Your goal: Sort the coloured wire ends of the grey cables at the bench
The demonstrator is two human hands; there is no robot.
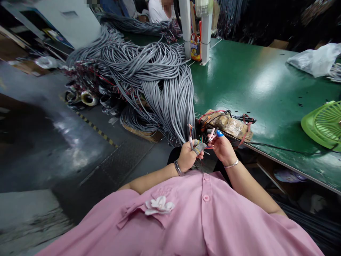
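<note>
My left hand [187, 155] is closed around a grey cable [191, 143], whose stripped end shows orange and brown wires pointing up. Grey knitted finger covers [199, 148] with a yellow stripe sit on some of its fingers. Thin coloured wires [201, 139] fan out between the two hands. My right hand [223, 147], with a blue cover on the thumb tip, pinches a small pale pink tool [212, 135] close to these wires. What kind of tool it is I cannot make out.
A large heap of grey cables [170, 96] hangs over the left end of the green table [255, 89]. A taped wooden block [230, 125] sits at the table's near edge. To the right stand a green fan [323, 124] and a plastic bag [317, 58]. A person [160, 11] is behind.
</note>
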